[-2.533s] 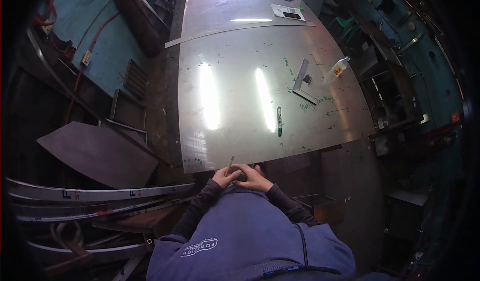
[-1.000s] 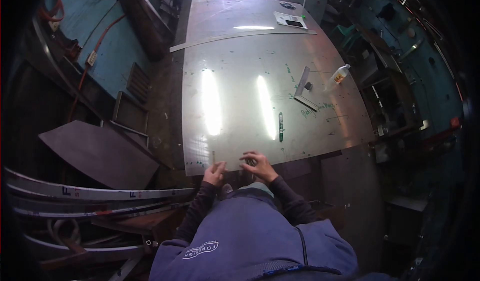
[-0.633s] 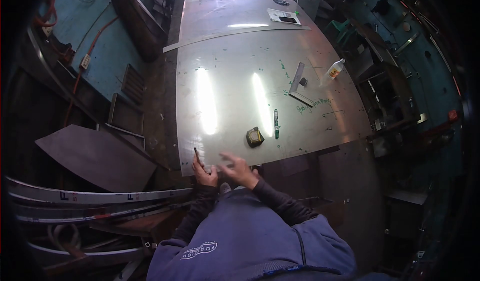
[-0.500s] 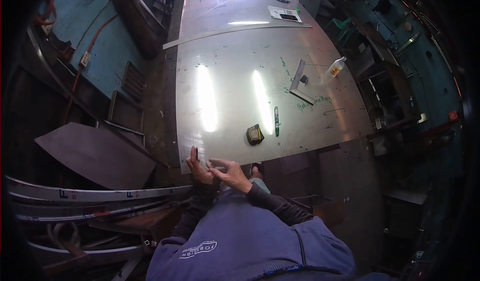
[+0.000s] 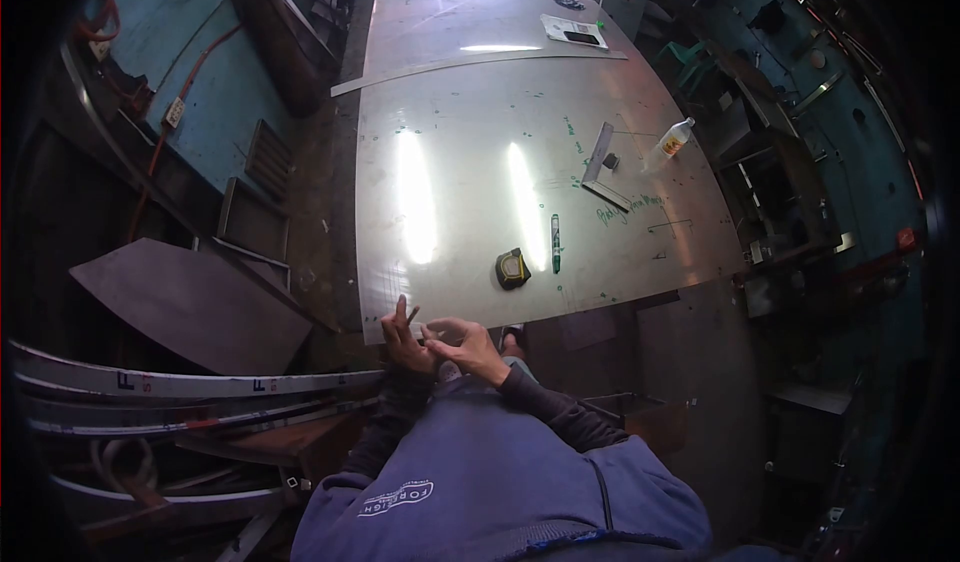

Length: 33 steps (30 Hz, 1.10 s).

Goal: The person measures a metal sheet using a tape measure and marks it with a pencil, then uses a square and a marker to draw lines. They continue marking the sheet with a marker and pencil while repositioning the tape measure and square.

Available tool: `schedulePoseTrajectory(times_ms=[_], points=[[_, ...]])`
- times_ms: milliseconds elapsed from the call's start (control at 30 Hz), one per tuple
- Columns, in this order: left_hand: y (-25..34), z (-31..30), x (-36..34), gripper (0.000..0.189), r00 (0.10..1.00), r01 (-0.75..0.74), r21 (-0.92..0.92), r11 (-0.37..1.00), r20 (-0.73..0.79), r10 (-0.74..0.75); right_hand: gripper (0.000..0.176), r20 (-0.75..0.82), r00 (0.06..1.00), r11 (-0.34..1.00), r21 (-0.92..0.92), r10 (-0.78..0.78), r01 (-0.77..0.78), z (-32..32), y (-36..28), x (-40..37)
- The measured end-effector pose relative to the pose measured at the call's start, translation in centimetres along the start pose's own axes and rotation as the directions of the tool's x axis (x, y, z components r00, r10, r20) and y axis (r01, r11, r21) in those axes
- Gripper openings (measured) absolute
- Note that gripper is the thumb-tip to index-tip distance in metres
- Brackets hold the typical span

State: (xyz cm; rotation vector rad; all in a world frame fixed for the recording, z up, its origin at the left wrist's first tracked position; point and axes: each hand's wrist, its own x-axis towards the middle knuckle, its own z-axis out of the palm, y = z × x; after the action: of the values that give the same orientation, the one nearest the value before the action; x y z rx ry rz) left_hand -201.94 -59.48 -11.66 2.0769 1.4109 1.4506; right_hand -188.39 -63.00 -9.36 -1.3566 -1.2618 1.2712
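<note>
My left hand (image 5: 403, 340) is raised at the near left corner of the metal sheet (image 5: 470, 162), its fingers apart. Beside it, touching or almost touching, is my right hand (image 5: 467, 348), with fingers curved and somewhat spread. I make out nothing held in either one. On the sheet, beyond my hands, lie a black and yellow tape measure (image 5: 512, 269) and a green marker (image 5: 556, 243). Farther right are an angled metal square (image 5: 603, 175) and a clear bottle (image 5: 675, 138) with an orange label. Green writing marks the sheet near the square.
A long thin strip (image 5: 470, 63) crosses the sheet's far part, with a phone (image 5: 581, 38) on papers behind it. Left of me are a dark cut plate (image 5: 190, 307) and long metal strips (image 5: 200, 385). A dark workbench (image 5: 765, 137) stands at the right.
My left hand has turned slightly and its fingers have shifted to the right. My right hand has moved a little. The view has shifted slightly.
</note>
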Motion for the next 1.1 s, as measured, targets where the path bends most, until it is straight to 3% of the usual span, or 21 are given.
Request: schedulePoseTrajectory(times_ms=[133,200,267,333,467,600,667,800,1000,1033,1100], points=[[-0.5,1.1,-0.8,0.067,0.999,-0.04,-0.126,0.991,-0.017,0.038,0.043,-0.051,0.998,0.998,-0.055,0.021,-0.024,-0.2,-0.9,0.2],[-0.9,1.3,-1.5,0.068,0.985,-0.168,0.02,0.986,0.033,0.167,0.046,-0.032,0.999,0.991,-0.133,-0.028,0.024,-0.3,-0.5,0.4],[-0.6,1.5,-1.2,0.079,0.974,-0.206,-0.075,0.976,0.081,0.212,0.043,-0.068,0.986,0.985,-0.085,-0.155,0.149,-0.1,1.4,0.7],[0.1,1.1,-1.6,0.08,0.974,-0.151,-0.111,0.982,0.153,0.167,0.04,-0.024,1.0,0.996,-0.088,0.019,-0.021,-0.7,1.6,0.3],[0.8,0.9,-1.4,0.072,0.963,-0.222,-0.09,0.971,0.133,0.232,0.035,-0.066,0.997,0.995,-0.084,0.047,-0.053,-0.9,1.5,-0.7],[0.9,0.7,-1.9,0.071,0.949,-0.228,-0.073,0.971,0.207,0.239,0.031,-0.048,0.996,0.986,-0.146,0.078,-0.085,-1.4,2.4,-1.4],[0.9,0.7,-2.2,0.072,0.94,-0.228,-0.088,0.97,0.241,0.243,0.034,-0.05,0.983,0.959,-0.215,0.179,-0.186,-1.6,2.0,-1.6],[0.9,0.7,-2.5,0.074,0.921,-0.259,-0.085,0.962,0.277,0.273,0.038,-0.061,0.994,0.947,-0.303,0.094,-0.108,-1.9,1.5,-2.0],[1.0,0.4,-2.7,0.071,0.896,-0.281,-0.131,0.951,0.319,0.309,0.041,0.141,0.94,0.948,-0.12,0.311,-0.295,-3.8,1.4,-2.2],[0.9,0.5,-2.7,0.068,0.902,-0.275,-0.13,0.953,0.308,0.303,0.037,0.089,0.975,0.978,-0.071,0.204,-0.198,-3.7,2.0,-2.2],[0.0,0.2,-2.9,0.064,0.927,-0.193,-0.101,0.976,0.309,0.215,0.032,0.066,0.963,0.958,-0.135,0.263,-0.252,-5.6,3.0,-2.0]])
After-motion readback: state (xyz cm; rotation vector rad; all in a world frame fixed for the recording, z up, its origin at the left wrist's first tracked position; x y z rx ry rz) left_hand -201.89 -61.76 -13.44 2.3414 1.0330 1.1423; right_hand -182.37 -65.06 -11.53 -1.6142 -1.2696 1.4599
